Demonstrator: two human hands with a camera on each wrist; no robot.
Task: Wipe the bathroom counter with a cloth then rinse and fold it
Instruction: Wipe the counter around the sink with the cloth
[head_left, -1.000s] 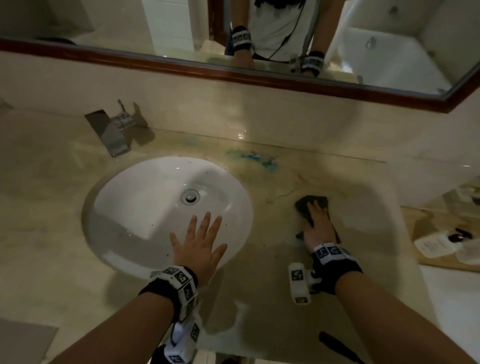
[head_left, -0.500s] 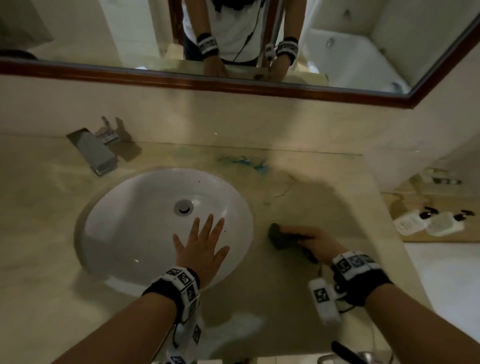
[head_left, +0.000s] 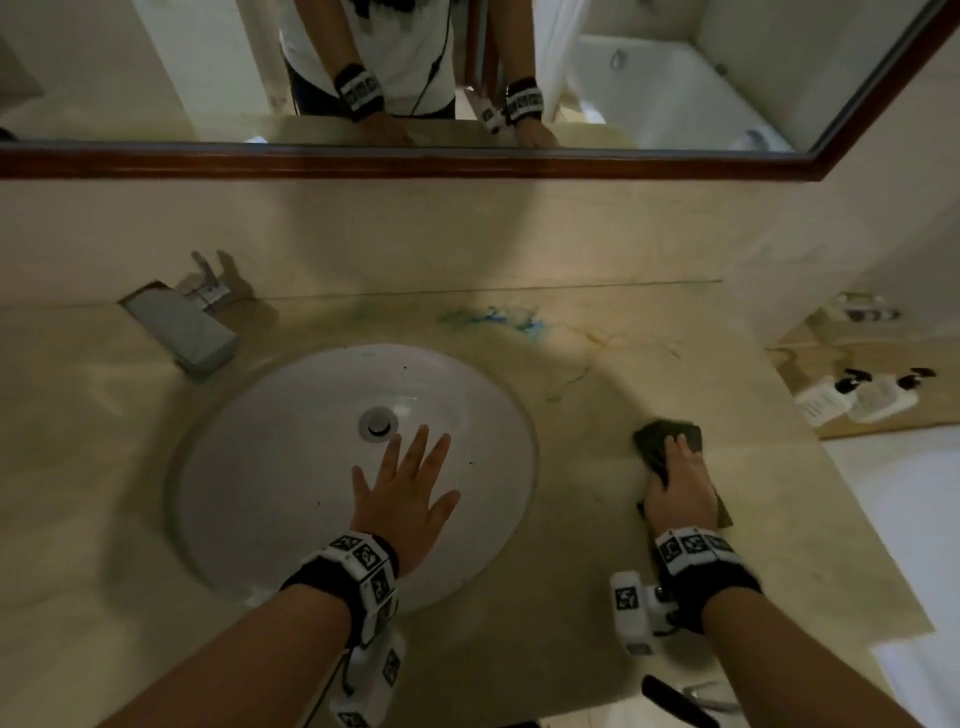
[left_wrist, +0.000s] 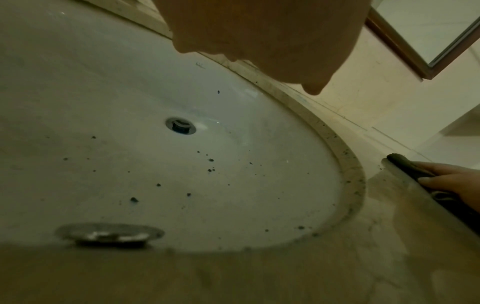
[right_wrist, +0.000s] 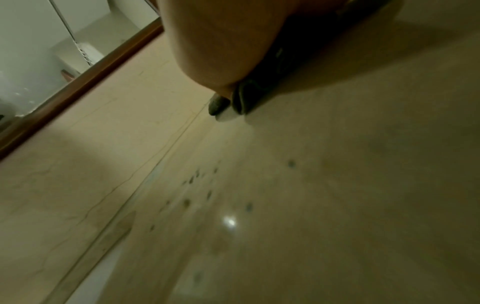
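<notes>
Moved: right hand (head_left: 678, 491) slid the cloth (head_left: 655, 441) rightward, away from the sink (head_left: 270, 467).
Right fingers: flat, pressing cloth.
Left hand (head_left: 402, 501): fingers spread, above sink.

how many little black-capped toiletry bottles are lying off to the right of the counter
2: small white black-capped bottles side by side, one left, the other right, beyond the beige stone counter. More may be hidden.

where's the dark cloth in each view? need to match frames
Head: dark folded cloth, right of centre, under the right hand.
Left wrist: right edge, fingers on it.
Right wrist: top centre, beneath the hand.
Shared landmark: brown wooden mirror frame.
</notes>
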